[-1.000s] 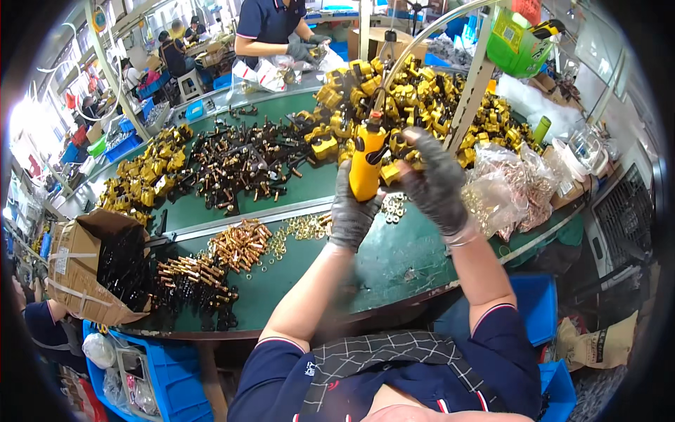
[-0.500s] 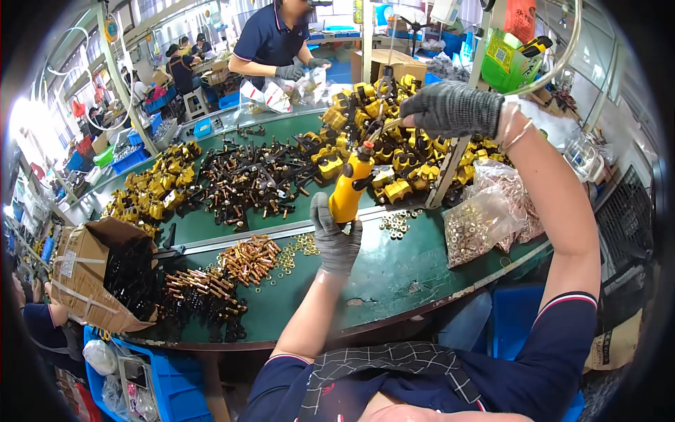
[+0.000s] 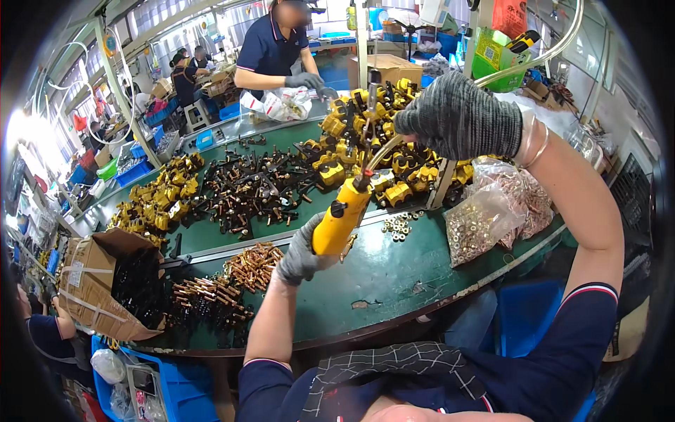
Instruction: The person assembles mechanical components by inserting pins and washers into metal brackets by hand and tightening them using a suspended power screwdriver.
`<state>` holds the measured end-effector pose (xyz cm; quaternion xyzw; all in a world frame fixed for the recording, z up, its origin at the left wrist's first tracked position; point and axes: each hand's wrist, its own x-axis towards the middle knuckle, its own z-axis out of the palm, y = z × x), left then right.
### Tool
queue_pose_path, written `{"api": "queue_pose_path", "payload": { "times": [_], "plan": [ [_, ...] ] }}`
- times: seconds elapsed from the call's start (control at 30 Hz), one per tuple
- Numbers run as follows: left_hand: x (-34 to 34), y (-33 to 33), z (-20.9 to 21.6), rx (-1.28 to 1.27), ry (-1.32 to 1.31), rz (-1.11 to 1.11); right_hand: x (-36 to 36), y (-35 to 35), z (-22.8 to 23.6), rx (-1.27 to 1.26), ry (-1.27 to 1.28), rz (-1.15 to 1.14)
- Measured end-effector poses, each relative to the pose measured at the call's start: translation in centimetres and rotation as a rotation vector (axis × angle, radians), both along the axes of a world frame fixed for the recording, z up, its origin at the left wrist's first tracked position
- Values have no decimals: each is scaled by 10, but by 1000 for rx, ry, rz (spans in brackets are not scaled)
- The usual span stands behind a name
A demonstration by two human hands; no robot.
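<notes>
My left hand (image 3: 306, 257), in a grey knitted glove, is wrapped round a yellow screwdriver-like air tool (image 3: 343, 218), tilted with its hose end up and away. A copper-coloured pin (image 3: 349, 247) shows just beside its lower part; what bears it is hidden. My right hand (image 3: 460, 119), gloved in dark grey, is closed round the clear hose (image 3: 388, 149) that runs to the tool's top. A metal hanger (image 3: 372, 98) hangs above the tool. On the green bench below lie copper-coloured pins (image 3: 256, 266) and small brass nuts (image 3: 399, 226).
Yellow castings (image 3: 336, 126) and black parts with pins (image 3: 256, 186) are heaped across the bench. At left stands a carton (image 3: 88, 281) of black parts, and at right a clear bag of nuts (image 3: 478, 225). Opposite, a gloved co-worker (image 3: 271, 56) handles a plastic bag. A metal post (image 3: 441, 184) rises near my right hand.
My left hand has moved left and slightly down with the air tool, which has turned so its side shows. My right hand has shifted slightly right, still on the hose.
</notes>
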<state>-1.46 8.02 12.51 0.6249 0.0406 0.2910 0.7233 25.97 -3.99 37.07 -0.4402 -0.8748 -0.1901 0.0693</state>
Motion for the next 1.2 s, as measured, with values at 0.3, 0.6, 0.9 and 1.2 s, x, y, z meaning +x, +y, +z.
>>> {"api": "queue_pose_path", "payload": {
  "times": [0.3,0.6,0.9,1.2],
  "plan": [
    [-26,23,1,-319,-4,-489,-42,-31,26,117,-383,83],
    [34,-7,-27,168,17,76,-35,-6,0,765,-264,128],
    [59,-49,-65,642,349,393,-26,65,-274,71,1300,-369],
    [-188,-64,-126,475,882,1330,40,69,-293,289,1471,-251]
  ]
}}
